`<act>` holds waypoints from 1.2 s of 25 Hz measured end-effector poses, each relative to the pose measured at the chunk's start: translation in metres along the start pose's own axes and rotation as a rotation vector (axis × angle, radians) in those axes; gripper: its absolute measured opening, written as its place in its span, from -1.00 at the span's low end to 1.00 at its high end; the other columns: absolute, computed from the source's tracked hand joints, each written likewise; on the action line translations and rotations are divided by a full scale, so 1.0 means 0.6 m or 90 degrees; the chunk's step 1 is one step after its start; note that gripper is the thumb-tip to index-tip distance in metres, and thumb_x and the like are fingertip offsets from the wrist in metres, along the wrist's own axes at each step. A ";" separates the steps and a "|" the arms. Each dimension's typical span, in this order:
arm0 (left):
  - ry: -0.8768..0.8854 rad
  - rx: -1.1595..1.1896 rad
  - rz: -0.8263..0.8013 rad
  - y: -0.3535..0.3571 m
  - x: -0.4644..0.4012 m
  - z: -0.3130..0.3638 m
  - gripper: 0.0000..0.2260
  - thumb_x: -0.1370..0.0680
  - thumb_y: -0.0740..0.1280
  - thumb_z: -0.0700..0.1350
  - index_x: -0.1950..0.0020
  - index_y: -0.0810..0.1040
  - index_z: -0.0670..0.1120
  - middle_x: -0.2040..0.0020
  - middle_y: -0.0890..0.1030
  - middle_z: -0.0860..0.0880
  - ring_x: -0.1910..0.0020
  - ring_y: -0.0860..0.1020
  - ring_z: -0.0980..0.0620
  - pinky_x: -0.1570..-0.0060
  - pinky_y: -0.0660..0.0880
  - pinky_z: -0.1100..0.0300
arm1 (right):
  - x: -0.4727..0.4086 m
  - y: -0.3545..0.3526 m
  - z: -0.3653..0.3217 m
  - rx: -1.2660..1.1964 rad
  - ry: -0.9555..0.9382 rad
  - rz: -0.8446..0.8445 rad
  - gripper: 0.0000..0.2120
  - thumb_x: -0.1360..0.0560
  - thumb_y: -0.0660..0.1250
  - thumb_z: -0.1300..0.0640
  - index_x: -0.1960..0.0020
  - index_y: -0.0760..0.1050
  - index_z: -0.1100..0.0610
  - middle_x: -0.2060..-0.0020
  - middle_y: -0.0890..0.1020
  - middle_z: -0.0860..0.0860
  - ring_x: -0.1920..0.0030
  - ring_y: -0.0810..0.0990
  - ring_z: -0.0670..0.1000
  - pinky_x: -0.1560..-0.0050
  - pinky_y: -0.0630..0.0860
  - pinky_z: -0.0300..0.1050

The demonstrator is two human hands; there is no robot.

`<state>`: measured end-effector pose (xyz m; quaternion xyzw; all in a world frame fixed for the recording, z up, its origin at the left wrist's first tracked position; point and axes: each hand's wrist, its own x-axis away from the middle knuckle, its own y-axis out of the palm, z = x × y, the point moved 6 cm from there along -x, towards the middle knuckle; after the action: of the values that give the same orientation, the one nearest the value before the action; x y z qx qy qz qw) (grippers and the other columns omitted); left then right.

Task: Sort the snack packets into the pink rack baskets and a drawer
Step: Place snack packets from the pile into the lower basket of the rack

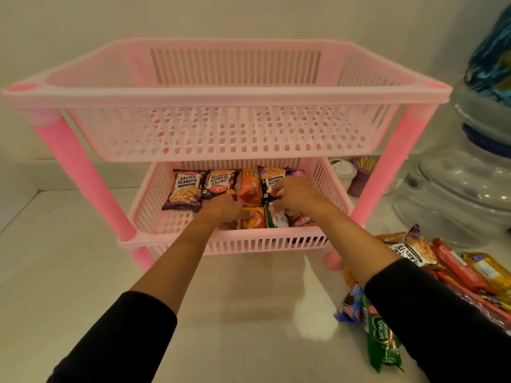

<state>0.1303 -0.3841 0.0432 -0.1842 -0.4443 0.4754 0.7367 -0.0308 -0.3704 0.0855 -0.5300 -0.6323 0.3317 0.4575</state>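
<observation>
Lower basket of two-tier pink plastic rack | left hand rests flat-fingered on orange biscuit packet inside | right hand pinches green-white packet beside it

A plain pale wall runs behind, meeting a white table with a smooth, slightly glossy top. Warm, dim light falls over everything, with a soft bright patch on the table near the front. At the right stand large clear plastic water jugs, one with a blue band.
</observation>
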 end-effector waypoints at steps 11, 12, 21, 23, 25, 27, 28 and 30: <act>0.445 0.140 0.377 0.033 0.212 0.068 -0.84 -0.54 0.28 -0.19 -0.07 0.57 -0.05 0.13 0.56 0.07 0.24 0.52 0.14 0.24 0.47 0.20 | 0.221 -0.077 0.076 -0.250 -0.138 0.375 -0.88 -0.42 0.41 0.21 0.04 0.62 0.15 0.41 0.50 -0.11 0.40 0.48 -0.20 0.26 0.41 -0.37; 0.464 0.139 0.328 0.074 0.226 0.073 -0.84 -0.53 0.29 -0.19 -0.08 0.56 -0.04 0.14 0.55 0.09 0.28 0.50 0.18 0.28 0.45 0.23 | 0.246 -0.068 0.108 -0.252 -0.101 0.367 -0.88 -0.43 0.41 0.20 0.04 0.62 0.15 0.40 0.51 -0.11 0.38 0.50 -0.14 0.24 0.42 -0.29; 0.287 0.023 -0.032 0.374 0.173 0.140 -0.71 -0.57 0.25 -0.11 -0.28 0.45 -0.13 -0.13 0.59 -0.19 -0.03 0.56 -0.12 0.03 0.47 0.13 | 0.414 0.136 0.255 -0.115 0.222 0.223 -0.45 -0.41 0.42 -0.02 -0.27 0.30 0.17 -0.12 0.49 0.14 -0.06 0.53 0.17 0.08 0.44 -0.07; 0.266 0.032 -0.091 0.402 0.163 0.153 -0.70 -0.55 0.30 -0.06 -0.25 0.43 -0.10 -0.13 0.59 -0.16 0.04 0.54 -0.06 0.11 0.44 0.17 | 0.420 0.162 0.259 -0.117 0.263 0.179 -0.31 -0.40 0.42 -0.02 -0.37 0.16 0.19 -0.21 0.40 0.19 -0.13 0.51 0.24 0.04 0.47 0.00; 0.252 0.039 -0.114 0.409 0.158 0.157 -0.74 -0.51 0.37 -0.05 -0.15 0.42 -0.05 -0.03 0.61 -0.10 0.11 0.56 -0.02 0.20 0.47 0.18 | 0.425 0.172 0.263 -0.137 0.279 0.178 -0.21 -0.41 0.42 0.02 -0.46 0.05 0.19 -0.26 0.34 0.21 -0.18 0.49 0.26 -0.01 0.48 0.04; 0.229 0.070 -0.130 0.409 0.156 0.153 -0.77 -0.46 0.41 -0.08 -0.03 0.42 -0.04 0.17 0.56 0.01 0.25 0.55 0.08 0.36 0.46 0.26 | 0.432 0.176 0.269 -0.196 0.275 0.203 -0.18 -0.39 0.44 0.08 -0.47 0.04 0.19 -0.26 0.36 0.22 -0.17 0.50 0.24 -0.02 0.49 0.04; 0.207 0.099 -0.147 0.411 0.158 0.149 -0.80 -0.44 0.43 -0.10 0.07 0.41 -0.04 0.24 0.51 0.04 0.29 0.53 0.11 0.40 0.44 0.30 | 0.437 0.176 0.273 -0.236 0.274 0.223 -0.19 -0.37 0.46 0.11 -0.45 0.07 0.19 -0.23 0.40 0.22 -0.13 0.51 0.22 0.00 0.51 0.02; 0.154 0.181 -0.195 0.417 0.168 0.137 -0.84 -0.42 0.42 -0.13 0.25 0.45 -0.08 0.31 0.50 -0.03 0.39 0.51 0.10 0.42 0.40 0.27 | 0.448 0.177 0.276 -0.319 0.271 0.257 -0.22 -0.32 0.48 0.12 -0.40 0.12 0.18 -0.11 0.50 0.17 -0.03 0.56 0.15 0.09 0.54 0.00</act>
<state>-0.0569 -0.1892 -0.0378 -0.0645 -0.3039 0.3902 0.8667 -0.1515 -0.0748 -0.0094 -0.7962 -0.4676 0.1329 0.3601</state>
